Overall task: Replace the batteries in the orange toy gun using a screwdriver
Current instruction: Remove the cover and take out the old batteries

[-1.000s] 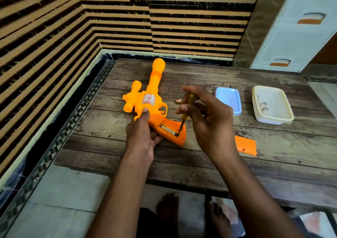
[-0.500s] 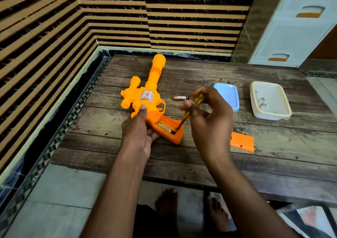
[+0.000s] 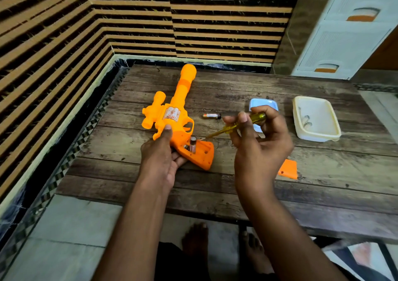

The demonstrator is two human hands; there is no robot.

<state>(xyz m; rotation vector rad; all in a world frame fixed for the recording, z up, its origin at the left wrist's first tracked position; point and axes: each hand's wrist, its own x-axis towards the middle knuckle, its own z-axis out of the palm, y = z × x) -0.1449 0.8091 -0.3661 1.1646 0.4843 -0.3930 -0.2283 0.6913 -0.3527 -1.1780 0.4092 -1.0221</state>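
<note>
Now the orange toy gun point(image 3: 172, 119) lies on the wooden surface point(image 3: 237, 177), barrel pointing away, its grip toward the person. Left hand point(image 3: 160, 162) grips the gun at the grip, thumb on top. One battery point(image 3: 192, 144) stands tilted up out of the open compartment in the grip. Right hand point(image 3: 258, 142) pinches a yellow-handled screwdriver point(image 3: 237, 125), its tip at that battery. Another battery point(image 3: 212, 116) lies on the surface just beyond the trigger guard. The orange cover point(image 3: 288, 169) lies to the right, near the blue lid point(image 3: 262, 105) and a cream container point(image 3: 315, 119).
</note>
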